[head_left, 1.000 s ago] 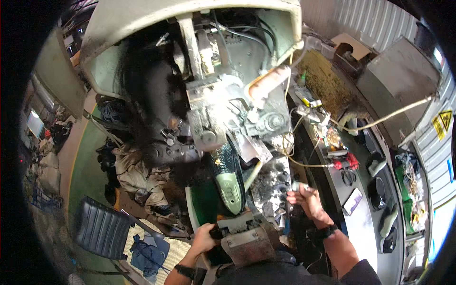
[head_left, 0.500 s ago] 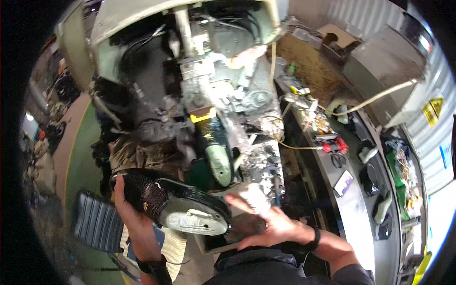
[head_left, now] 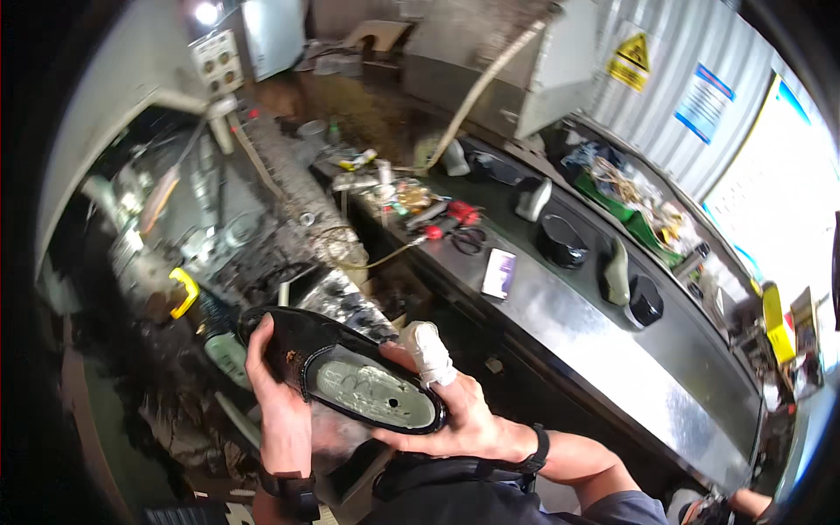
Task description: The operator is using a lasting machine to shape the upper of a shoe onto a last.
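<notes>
Between my two hands is a black shoe upper (head_left: 306, 337) around a pale green shoe last (head_left: 372, 387), whose exposed face has a dark hole near the right end. My left hand (head_left: 284, 416) grips the left end, thumb up along its side. At the other end my right hand (head_left: 468, 411) wraps the shoe, and a white wrapping (head_left: 427, 353) covers one of its fingers. Farther left, a second shoe with a pale green face (head_left: 229, 359) sits in the machine (head_left: 197, 236), below a yellow clamp-like piece (head_left: 185, 294).
A long metal conveyor bench (head_left: 560, 341) runs along the right, carrying a phone-sized card or device (head_left: 499, 273), black shoe parts (head_left: 563, 241) and pale green lasts (head_left: 616, 271). Near its left edge lies a red-handled tool (head_left: 455, 213) with a hose. A green bin (head_left: 630, 214) stands behind.
My view has turned right, bringing more of the bench into sight and shifting the machine left. My right hand, open beside the shoe before, now closes on its end. My left hand keeps its hold.
</notes>
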`<action>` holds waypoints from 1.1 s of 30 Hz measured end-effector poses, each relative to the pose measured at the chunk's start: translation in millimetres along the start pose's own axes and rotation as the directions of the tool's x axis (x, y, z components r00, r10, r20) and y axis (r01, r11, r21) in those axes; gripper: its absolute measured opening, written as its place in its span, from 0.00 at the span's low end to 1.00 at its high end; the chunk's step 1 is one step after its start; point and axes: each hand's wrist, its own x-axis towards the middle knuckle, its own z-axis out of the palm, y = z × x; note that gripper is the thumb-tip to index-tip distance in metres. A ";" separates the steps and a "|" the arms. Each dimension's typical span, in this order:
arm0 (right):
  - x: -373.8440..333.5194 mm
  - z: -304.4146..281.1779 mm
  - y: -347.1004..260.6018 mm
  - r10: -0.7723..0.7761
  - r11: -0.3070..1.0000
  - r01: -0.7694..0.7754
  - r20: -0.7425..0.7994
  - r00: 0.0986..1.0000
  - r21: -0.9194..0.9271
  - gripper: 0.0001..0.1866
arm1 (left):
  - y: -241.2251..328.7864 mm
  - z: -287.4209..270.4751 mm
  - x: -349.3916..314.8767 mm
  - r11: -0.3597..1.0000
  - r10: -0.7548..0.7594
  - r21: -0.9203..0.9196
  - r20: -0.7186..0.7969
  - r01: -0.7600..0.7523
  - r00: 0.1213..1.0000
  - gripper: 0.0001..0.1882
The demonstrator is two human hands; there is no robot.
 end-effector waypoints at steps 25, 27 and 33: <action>-650.5 -455.8 104.8 0.422 0.683 -0.411 -0.785 -0.453 0.604 0.31 | -412.7 39.3 24.5 0.376 -0.519 0.903 0.393 -0.209 0.759 0.17; -619.1 -475.4 172.2 0.543 0.665 -0.379 -0.765 -0.346 0.644 0.27 | -423.8 40.6 33.7 0.343 -0.570 0.917 0.374 -0.203 0.732 0.13; -412.9 -501.6 339.5 0.765 0.501 -0.134 -0.511 -0.392 0.855 0.44 | -391.3 44.4 28.6 0.255 -0.567 0.953 0.286 -0.165 0.773 0.15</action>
